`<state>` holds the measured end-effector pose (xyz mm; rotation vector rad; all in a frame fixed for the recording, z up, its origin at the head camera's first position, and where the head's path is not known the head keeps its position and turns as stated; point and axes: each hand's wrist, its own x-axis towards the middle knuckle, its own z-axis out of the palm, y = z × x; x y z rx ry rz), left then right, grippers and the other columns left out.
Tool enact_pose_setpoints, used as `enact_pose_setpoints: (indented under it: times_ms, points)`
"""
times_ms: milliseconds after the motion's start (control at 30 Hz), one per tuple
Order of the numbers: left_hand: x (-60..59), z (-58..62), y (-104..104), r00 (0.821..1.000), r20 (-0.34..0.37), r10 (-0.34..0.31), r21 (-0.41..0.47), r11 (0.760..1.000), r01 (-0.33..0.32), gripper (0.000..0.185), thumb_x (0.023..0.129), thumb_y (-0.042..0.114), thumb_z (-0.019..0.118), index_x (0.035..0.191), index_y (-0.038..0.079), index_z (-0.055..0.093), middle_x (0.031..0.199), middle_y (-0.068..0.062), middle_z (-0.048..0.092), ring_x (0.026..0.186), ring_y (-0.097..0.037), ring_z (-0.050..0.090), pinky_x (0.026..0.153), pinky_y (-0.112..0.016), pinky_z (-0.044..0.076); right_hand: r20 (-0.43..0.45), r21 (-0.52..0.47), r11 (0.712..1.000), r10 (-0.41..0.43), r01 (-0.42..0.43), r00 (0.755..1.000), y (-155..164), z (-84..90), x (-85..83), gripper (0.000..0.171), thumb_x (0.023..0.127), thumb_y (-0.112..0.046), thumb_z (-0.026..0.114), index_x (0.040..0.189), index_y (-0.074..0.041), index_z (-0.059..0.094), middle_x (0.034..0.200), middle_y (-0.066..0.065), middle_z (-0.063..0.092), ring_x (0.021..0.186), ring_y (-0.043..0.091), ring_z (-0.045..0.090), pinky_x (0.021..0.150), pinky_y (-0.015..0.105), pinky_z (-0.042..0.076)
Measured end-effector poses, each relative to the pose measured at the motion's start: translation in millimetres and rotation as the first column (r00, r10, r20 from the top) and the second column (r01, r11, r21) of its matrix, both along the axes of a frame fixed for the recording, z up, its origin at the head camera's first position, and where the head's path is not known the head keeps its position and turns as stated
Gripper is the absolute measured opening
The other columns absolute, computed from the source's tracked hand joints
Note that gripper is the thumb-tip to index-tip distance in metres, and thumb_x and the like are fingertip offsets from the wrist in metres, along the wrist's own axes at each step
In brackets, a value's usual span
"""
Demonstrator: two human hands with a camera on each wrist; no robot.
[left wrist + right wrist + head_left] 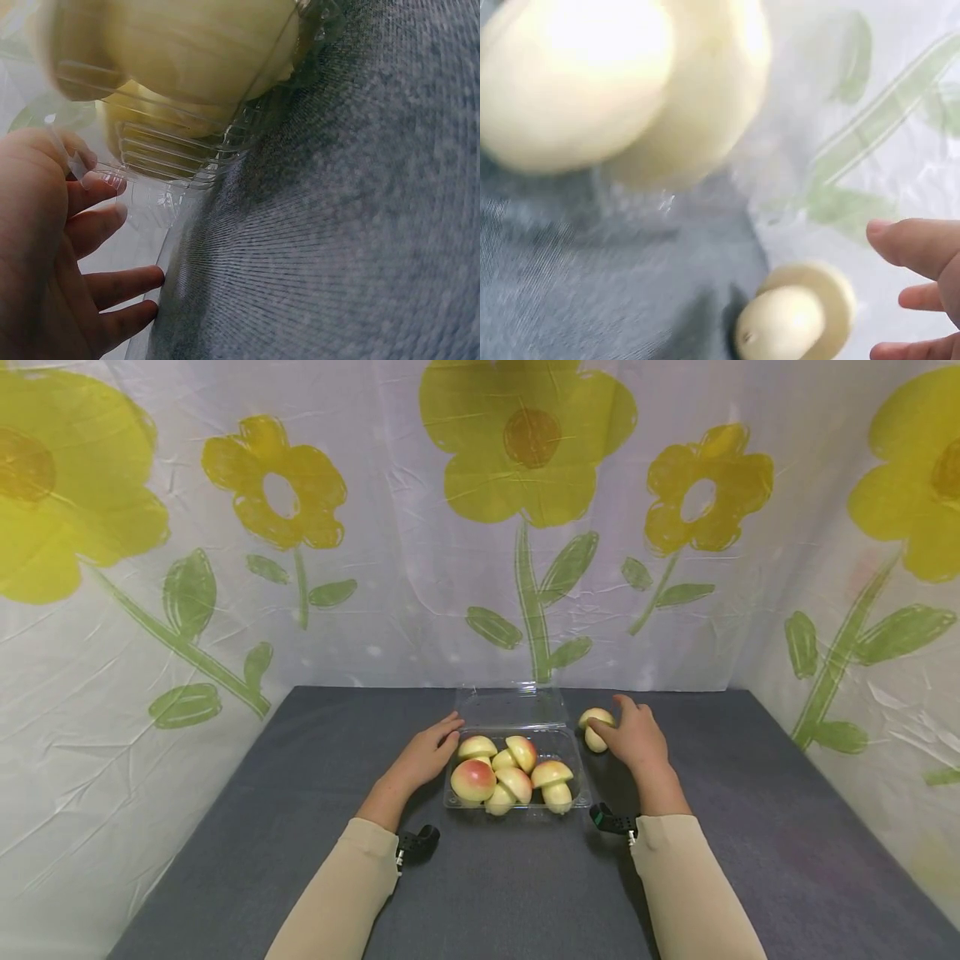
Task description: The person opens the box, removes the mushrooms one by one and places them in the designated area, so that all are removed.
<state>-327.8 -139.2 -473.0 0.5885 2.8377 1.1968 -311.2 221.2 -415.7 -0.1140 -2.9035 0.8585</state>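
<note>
A clear plastic clamshell box (577,760) stands with its lid (510,706) folded back. Inside lie several model mushrooms (474,779) with pale stems and yellow caps, some blushed red. My left hand (426,753) is at the box's left side; in the left wrist view its fingers (124,285) are spread and relaxed, the upper ones touching or nearly touching the clear rim. One more mushroom (596,718) lies on the table right of the box. Around its right side, my right hand (636,739) has thumb and fingers apart; the right wrist view shows a gap between them and that mushroom (784,322).
A dark grey cloth (510,885) covers the table. White curtains (390,568) printed with yellow flowers hang behind and at both sides. Each wrist carries a black camera mount, the left one (420,842) and the right one (611,820), low near the box.
</note>
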Motion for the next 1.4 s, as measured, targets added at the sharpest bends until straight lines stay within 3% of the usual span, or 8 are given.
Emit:
enact_pose_setpoints:
  times_ms: [367,733,900,1133,1300,1400]
  points:
    - [0.5,2.1,0.4,1.0,-0.005,0.004,-0.002,1.0,-0.004,0.049,0.113,0.028,0.042,0.156,0.007,0.045,0.166,-0.009,0.03,0.15,-0.034,0.032,0.119,-0.057,0.03,-0.004,-0.011,0.996,0.086,-0.086,0.996,-20.9,34.3,15.7,0.076,0.1,-0.041,0.066,0.159,-0.005,0.035,0.154,0.034,0.031,0.133,0.055,0.042,0.1,0.069,0.042]
    - [2.3,3.0,1.0,1.0,0.0,0.015,-0.007,1.0,-0.015,0.048,0.113,0.028,0.042,0.156,0.006,0.045,0.166,-0.009,0.031,0.15,-0.033,0.032,0.12,-0.056,0.029,0.086,0.051,0.969,0.236,-0.241,0.968,-39.1,53.6,32.2,0.069,0.097,-0.033,0.072,0.152,-0.003,0.046,0.135,0.026,0.053,0.115,0.041,0.057,0.09,0.057,0.05]
    - [2.0,2.5,1.2,1.0,0.001,0.014,-0.011,1.0,-0.014,0.049,0.113,0.029,0.042,0.156,0.006,0.045,0.166,-0.008,0.03,0.15,-0.033,0.032,0.12,-0.055,0.029,0.136,0.062,0.946,0.308,-0.318,0.942,-47.3,54.1,35.2,0.068,0.095,-0.032,0.076,0.151,-0.004,0.049,0.133,0.024,0.056,0.114,0.038,0.058,0.087,0.054,0.053]
    - [0.3,0.6,1.8,1.0,-0.004,0.019,-0.009,1.0,-0.019,0.049,0.113,0.029,0.042,0.156,0.006,0.045,0.166,-0.008,0.03,0.15,-0.033,0.032,0.12,-0.056,0.029,0.188,0.111,0.889,0.419,-0.443,0.888,-62.4,48.4,37.9,0.059,0.089,-0.022,0.08,0.14,-0.001,0.059,0.125,0.022,0.062,0.111,0.036,0.061,0.085,0.05,0.055]
    - [-0.3,-0.8,1.5,1.0,-0.004,0.018,-0.005,1.0,-0.018,0.049,0.113,0.029,0.042,0.155,0.007,0.046,0.166,-0.008,0.031,0.15,-0.033,0.032,0.12,-0.056,0.029,0.271,0.147,0.865,0.432,-0.48,0.861,-75.7,40.4,41.6,0.056,0.089,-0.015,0.079,0.14,-0.004,0.06,0.135,0.02,0.06,0.113,0.033,0.061,0.08,0.045,0.054]
    - [-0.5,-1.5,1.8,1.0,-0.006,0.02,-0.013,1.0,-0.02,0.049,0.113,0.03,0.041,0.156,0.007,0.046,0.166,-0.008,0.03,0.15,-0.033,0.032,0.12,-0.055,0.03,0.304,0.219,0.849,0.409,-0.481,0.86,-83.6,34.7,43.7,0.052,0.085,-0.007,0.078,0.136,-0.008,0.064,0.131,0.016,0.063,0.101,0.029,0.062,0.068,0.041,0.05]
